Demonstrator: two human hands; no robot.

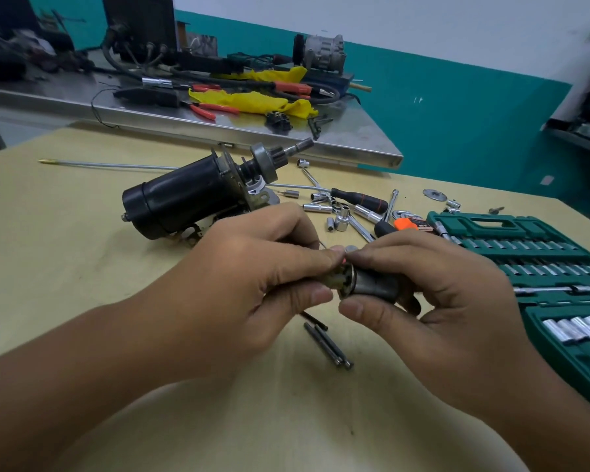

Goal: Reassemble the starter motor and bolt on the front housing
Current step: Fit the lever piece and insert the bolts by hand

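The table point(65, 233) was the widest thing in view, its tan top bare in front of the person and crowded toward the far right. The motor point(184, 199) lay on its side at mid-table, its shaft and pinion pointing up and away toward the steel bench point(218, 127) behind; no front housing sat over that end. The socket case point(542, 267) lay open along the right edge, with loose sockets point(341, 221) and a driver point(360, 201) scattered between it and the motor. Long bolts point(327, 345) lay together just below the hands.

Both hands met over the table's middle. The right hand point(457, 294) curled round a small cylinder point(372, 286), and the left hand point(239, 281) pinched its near end with thumb and fingertips. What the fingertips worked at I could not tell.

This looked like a sub-part being put together, so the task seemed early. The next move likely called for steady alignment, then carrying the cylinder to the motor.

Open room lay near and to the left; the right was hemmed by the case.
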